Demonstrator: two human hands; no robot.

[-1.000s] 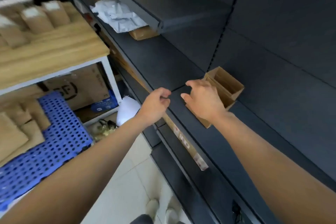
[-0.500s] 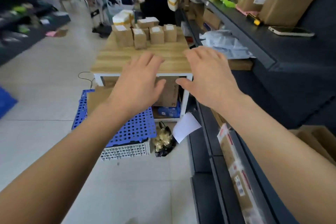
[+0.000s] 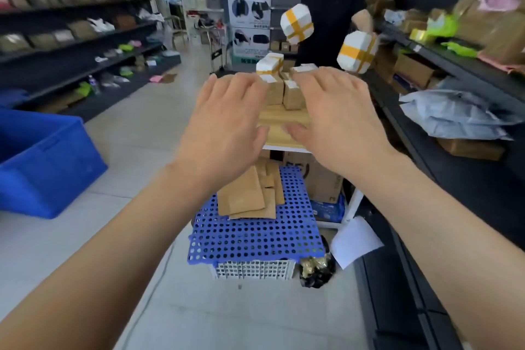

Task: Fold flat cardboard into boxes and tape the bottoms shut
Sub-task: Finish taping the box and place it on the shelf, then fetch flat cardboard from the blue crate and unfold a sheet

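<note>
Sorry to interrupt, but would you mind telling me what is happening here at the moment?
Someone is making up cardboard boxes, and right now both hands are empty: the left hand and right hand are stretched forward with fingers spread, holding nothing. Below them a stack of flat cardboard lies on a blue perforated crate, not yet folded. Small taped boxes stand on the wooden table beyond, where another person stands.

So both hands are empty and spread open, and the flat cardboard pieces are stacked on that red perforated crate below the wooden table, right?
Nearly. The head view shows the crate is blue, not red. The rest holds: the left hand and right hand are empty and spread open, and the flat cardboard pieces lie on the crate below the wooden table.
</note>
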